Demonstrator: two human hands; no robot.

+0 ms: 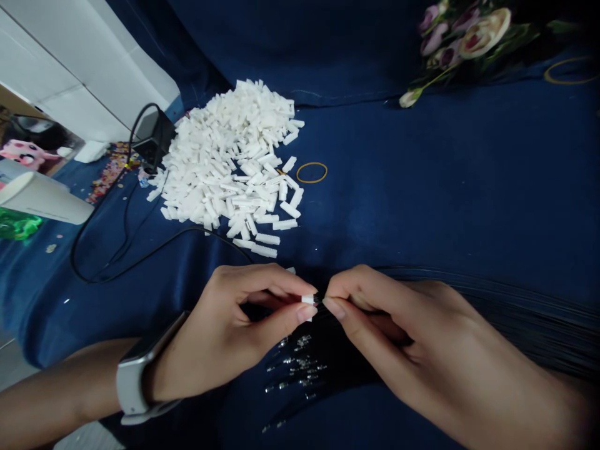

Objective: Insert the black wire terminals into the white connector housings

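Observation:
Between the thumb and forefinger of my left hand [253, 319] is a small white plastic connector housing [307, 300]. My right hand [398, 331] pinches a thin black wire close to its end, at the right side of the housing. Whether the wire tip sits inside the housing I cannot tell. Below the hands lies a bundle of black wires [347, 356] with shiny metal terminals [302, 362] at their left ends. The bundle runs off to the right behind my right hand. A watch with a grey strap [131, 384] is on my left wrist.
A large heap of white connector housings [225, 162] lies on the blue cloth [422, 187]. Beside it are a rubber band [312, 172] and a black power adapter [154, 137] with its cable. A white paper cup [44, 197] is at left, artificial flowers [464, 40] at back right.

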